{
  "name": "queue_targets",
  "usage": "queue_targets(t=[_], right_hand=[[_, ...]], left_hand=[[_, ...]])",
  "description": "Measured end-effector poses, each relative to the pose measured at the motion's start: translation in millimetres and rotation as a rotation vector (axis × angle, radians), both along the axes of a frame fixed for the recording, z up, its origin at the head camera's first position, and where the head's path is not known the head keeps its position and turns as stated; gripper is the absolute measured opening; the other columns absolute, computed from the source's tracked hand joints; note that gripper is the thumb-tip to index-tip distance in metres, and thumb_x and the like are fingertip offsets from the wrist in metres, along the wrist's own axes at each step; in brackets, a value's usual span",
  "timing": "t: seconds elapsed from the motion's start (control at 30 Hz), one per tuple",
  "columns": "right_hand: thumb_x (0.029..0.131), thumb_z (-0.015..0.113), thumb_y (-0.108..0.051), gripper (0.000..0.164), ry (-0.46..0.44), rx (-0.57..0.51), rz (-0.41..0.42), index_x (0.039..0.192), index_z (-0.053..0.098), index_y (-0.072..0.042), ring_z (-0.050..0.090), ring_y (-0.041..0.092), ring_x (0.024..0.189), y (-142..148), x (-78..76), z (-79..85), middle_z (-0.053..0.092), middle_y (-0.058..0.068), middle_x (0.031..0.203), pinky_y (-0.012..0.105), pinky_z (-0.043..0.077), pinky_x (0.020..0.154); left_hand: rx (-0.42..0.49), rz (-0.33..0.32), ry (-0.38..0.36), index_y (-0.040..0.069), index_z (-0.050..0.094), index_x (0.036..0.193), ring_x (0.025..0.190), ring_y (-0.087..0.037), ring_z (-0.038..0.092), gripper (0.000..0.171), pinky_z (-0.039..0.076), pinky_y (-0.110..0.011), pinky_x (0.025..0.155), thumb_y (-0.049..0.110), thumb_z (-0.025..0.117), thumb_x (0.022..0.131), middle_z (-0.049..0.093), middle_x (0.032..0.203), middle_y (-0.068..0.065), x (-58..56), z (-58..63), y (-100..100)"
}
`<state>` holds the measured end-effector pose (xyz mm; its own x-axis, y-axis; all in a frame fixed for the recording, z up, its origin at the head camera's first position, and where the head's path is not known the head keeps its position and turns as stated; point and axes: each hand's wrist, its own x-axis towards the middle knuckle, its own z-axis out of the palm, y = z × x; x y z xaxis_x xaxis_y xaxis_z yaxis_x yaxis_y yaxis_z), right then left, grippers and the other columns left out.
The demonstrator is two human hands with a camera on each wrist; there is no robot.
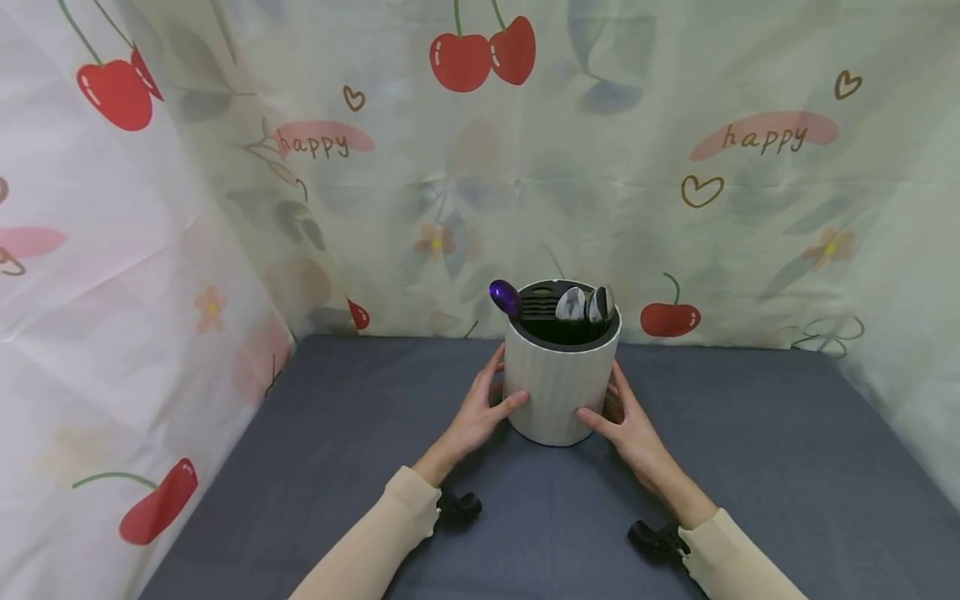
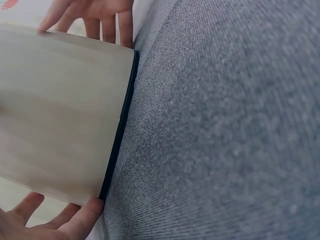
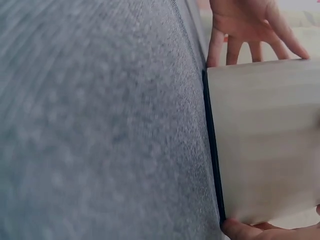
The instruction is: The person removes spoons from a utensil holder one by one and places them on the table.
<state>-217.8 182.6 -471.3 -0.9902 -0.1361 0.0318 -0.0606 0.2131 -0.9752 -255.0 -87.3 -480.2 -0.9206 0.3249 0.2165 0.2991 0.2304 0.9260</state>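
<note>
A whitish ribbed utensil holder (image 1: pixel 558 396) with a dark inner rim stands upright on the dark grey cloth. In it are a purple spoon (image 1: pixel 504 297), a black slotted utensil (image 1: pixel 538 308) and shiny metal spoon heads (image 1: pixel 572 305). My left hand (image 1: pixel 480 408) holds its left side, thumb at the front and fingers spread toward the back. My right hand (image 1: pixel 628 425) holds the opposite side in the same way. Both wrist views show fingertips against the wall of the holder (image 2: pixel 65 110), near its dark base edge. The handles inside are hidden.
Grey cloth (image 1: pixel 555 533) covers the table. Behind it hangs a printed curtain (image 1: pixel 517 183) with cherries, close to the holder. Another stretch of curtain (image 1: pixel 112 292) borders the left. Black straps with small devices (image 1: pixel 459 507) sit at both wrists.
</note>
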Motion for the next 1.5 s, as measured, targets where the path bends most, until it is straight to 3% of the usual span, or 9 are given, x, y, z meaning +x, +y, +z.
queue_targets(t=[0.3, 0.37, 0.57, 0.8, 1.07, 1.17, 1.4, 1.5], right_hand=[[0.098, 0.077, -0.024, 0.108, 0.008, 0.001, -0.024, 0.168, -0.005, -0.032, 0.018, 0.046, 0.156, -3, -0.6, -1.8, 0.013, 0.022, 0.171, 0.067, 0.023, 0.121], [0.097, 0.078, -0.025, 0.109, 0.007, 0.010, -0.032, 0.168, -0.005, -0.032, 0.018, 0.046, 0.155, -3, -0.7, -1.8, 0.014, 0.022, 0.171, 0.067, 0.024, 0.121], [0.096, 0.079, -0.024, 0.109, 0.016, 0.013, -0.048, 0.169, -0.002, -0.031, 0.022, 0.046, 0.154, -4, -0.3, -2.2, 0.017, 0.021, 0.170, 0.067, 0.026, 0.120], [0.095, 0.080, -0.021, 0.106, 0.044, 0.003, -0.068, 0.169, 0.005, -0.028, 0.028, 0.047, 0.152, -4, 0.5, -2.5, 0.023, 0.022, 0.168, 0.066, 0.032, 0.118], [0.094, 0.081, -0.020, 0.104, 0.049, -0.021, -0.092, 0.169, 0.009, -0.026, 0.030, 0.048, 0.151, -6, 0.6, -2.2, 0.023, 0.023, 0.166, 0.067, 0.033, 0.117], [0.094, 0.081, -0.020, 0.105, 0.047, -0.019, -0.091, 0.169, 0.007, -0.025, 0.029, 0.048, 0.151, -4, 1.1, -1.0, 0.022, 0.023, 0.167, 0.067, 0.033, 0.116], [0.095, 0.080, -0.017, 0.106, 0.048, -0.008, -0.078, 0.169, 0.005, -0.025, 0.028, 0.049, 0.151, 6, 4.1, 3.5, 0.020, 0.024, 0.168, 0.068, 0.033, 0.115], [0.095, 0.080, -0.018, 0.107, 0.049, 0.012, -0.074, 0.169, 0.004, -0.025, 0.027, 0.050, 0.151, 12, 5.2, 5.5, 0.019, 0.025, 0.167, 0.070, 0.034, 0.114]], left_hand=[[0.030, -0.010, -0.005, 0.030, 0.012, 0.169, 0.143, -0.045, 0.043, 0.096, 0.043, -0.064, 0.110, 0.050, 0.072, 0.097, 0.028, 0.163, -0.017, 1.5, -1.2, 2], [0.036, -0.003, -0.010, 0.029, 0.013, 0.169, 0.143, -0.046, 0.042, 0.094, 0.043, -0.065, 0.110, 0.045, 0.073, 0.098, 0.028, 0.163, -0.018, 4.9, 3.5, 3], [0.034, 0.021, -0.020, 0.033, 0.016, 0.168, 0.142, -0.043, 0.045, 0.095, 0.048, -0.060, 0.108, 0.053, 0.073, 0.095, 0.030, 0.162, -0.015, 6.1, 2.2, 4], [0.046, 0.023, -0.024, 0.033, 0.018, 0.168, 0.141, -0.043, 0.046, 0.093, 0.049, -0.060, 0.106, 0.050, 0.074, 0.096, 0.032, 0.162, -0.015, 7.0, 3.2, 4], [0.054, 0.041, -0.028, 0.029, 0.018, 0.168, 0.141, -0.047, 0.045, 0.091, 0.049, -0.064, 0.105, 0.029, 0.076, 0.098, 0.031, 0.163, -0.017, 6.7, 4.5, 6], [0.055, 0.041, -0.033, 0.024, 0.018, 0.169, 0.140, -0.050, 0.044, 0.090, 0.048, -0.065, 0.105, 0.023, 0.075, 0.099, 0.031, 0.162, -0.021, 9.7, 9.8, 8], [0.061, 0.027, -0.036, 0.010, 0.021, 0.167, 0.137, -0.052, 0.045, 0.087, 0.044, -0.066, 0.108, 0.024, 0.074, 0.100, 0.035, 0.158, -0.026, 30.2, 39.6, 15], [0.067, 0.040, -0.033, 0.012, 0.022, 0.167, 0.137, -0.052, 0.045, 0.088, 0.044, -0.067, 0.108, 0.025, 0.075, 0.099, 0.035, 0.158, -0.025, 26.1, 32.9, 22]])
